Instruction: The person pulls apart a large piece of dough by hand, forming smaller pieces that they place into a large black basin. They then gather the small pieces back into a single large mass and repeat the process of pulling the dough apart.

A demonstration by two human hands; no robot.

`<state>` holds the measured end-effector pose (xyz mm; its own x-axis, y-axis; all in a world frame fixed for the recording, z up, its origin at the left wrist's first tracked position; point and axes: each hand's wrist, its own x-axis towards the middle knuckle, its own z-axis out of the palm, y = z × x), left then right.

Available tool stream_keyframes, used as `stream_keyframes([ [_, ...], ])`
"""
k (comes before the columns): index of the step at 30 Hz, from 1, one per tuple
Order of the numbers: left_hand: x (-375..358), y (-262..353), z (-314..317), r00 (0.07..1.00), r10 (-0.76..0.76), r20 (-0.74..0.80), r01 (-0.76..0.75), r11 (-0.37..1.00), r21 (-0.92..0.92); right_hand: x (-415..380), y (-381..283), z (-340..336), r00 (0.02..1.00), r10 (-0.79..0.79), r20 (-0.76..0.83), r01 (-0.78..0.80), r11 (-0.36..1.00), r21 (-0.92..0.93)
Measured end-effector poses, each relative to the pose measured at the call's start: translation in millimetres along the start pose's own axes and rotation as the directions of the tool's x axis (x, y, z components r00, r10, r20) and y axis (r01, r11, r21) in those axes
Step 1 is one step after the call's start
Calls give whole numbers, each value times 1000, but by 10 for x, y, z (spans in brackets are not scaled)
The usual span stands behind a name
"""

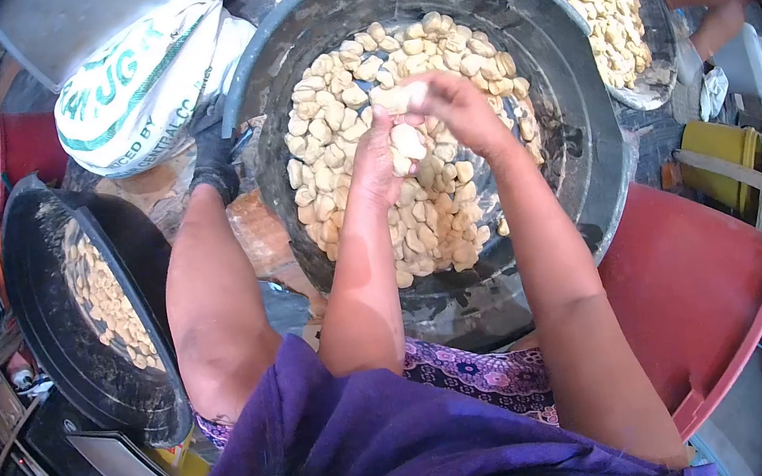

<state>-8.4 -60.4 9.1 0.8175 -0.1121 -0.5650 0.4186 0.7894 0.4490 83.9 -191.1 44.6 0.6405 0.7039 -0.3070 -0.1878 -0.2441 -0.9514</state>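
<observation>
My left hand is closed on a pale dough piece above the big black basin. Right beside it, my right hand has its fingers bent around another pale lump, close to the fingertips of the left. Below both hands, many flattened, rounded dough-like pieces cover the basin's bottom, some overlapping. The fingers partly hide the pieces that they hold.
A white sack with green print lies at the upper left. Another black basin of pieces leans at the left, and a third stands at the upper right, near another person's limb. Red plastic is at the right.
</observation>
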Motion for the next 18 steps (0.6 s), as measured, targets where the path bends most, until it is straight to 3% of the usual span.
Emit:
stream_keyframes([
  [1, 6, 19, 9, 1000, 16, -18, -16, 1000, 2, 36, 47, -49, 963, 95, -252, -74, 993, 93],
  [2, 1, 35, 12, 1000, 17, -19, -16, 1000, 2, 45, 96, -110, 854, 208, -477, -123, 972, 202],
  [4, -55, 93, 78, 994, 78, -71, -74, 996, 51, 14, 42, -152, 865, 161, -476, -120, 986, 116],
  [5, -56, 78, 72, 995, 72, -70, -68, 996, 50, -5, 47, -99, 892, -75, -445, -12, 982, -188],
  [6, -52, 72, 68, 995, 54, -78, -51, 998, 31, -36, 18, -44, 892, -292, -344, 105, 875, -472],
  [7, -45, 75, 74, 996, 39, -86, -38, 999, 12, -114, -116, -1, 970, -185, -155, 117, 922, -368],
  [8, -37, 78, 90, 996, 39, -83, -38, 999, 13, -100, -95, -15, 970, -187, -156, 118, 922, -370],
  [10, -42, 96, 131, 998, 21, -65, -24, 999, -42, -59, -45, -23, 975, 26, 222, 56, 933, -354],
  [11, -27, 79, 107, 998, 22, -66, -24, 999, -41, -71, -20, -20, 994, 4, 106, 20, 974, -224],
  [12, -7, 62, 86, 997, 39, -61, -36, 998, 47, -52, 14, -35, 994, 3, 106, 21, 974, -224],
  [14, 14, 30, 35, 997, 54, -54, -46, 990, 137, -6, 112, -72, 934, 49, -353, -14, 995, 102],
  [15, -3, 44, 23, 997, 56, -45, -49, 989, 140, 10, 63, -42, 848, 72, -524, 82, 961, 265],
  [16, -11, 51, 15, 998, 59, -35, -53, 989, 141, 2, 73, -80, 848, 73, -525, 81, 961, 265],
  [17, -1, 31, -12, 998, 58, -34, -53, 989, 140, -6, 84, -147, 844, 69, -532, 5, 991, 137],
  [18, 10, 16, -26, 996, 80, -35, -79, 997, 7, -8, 52, -174, 840, 63, -538, -71, 997, 6],
])
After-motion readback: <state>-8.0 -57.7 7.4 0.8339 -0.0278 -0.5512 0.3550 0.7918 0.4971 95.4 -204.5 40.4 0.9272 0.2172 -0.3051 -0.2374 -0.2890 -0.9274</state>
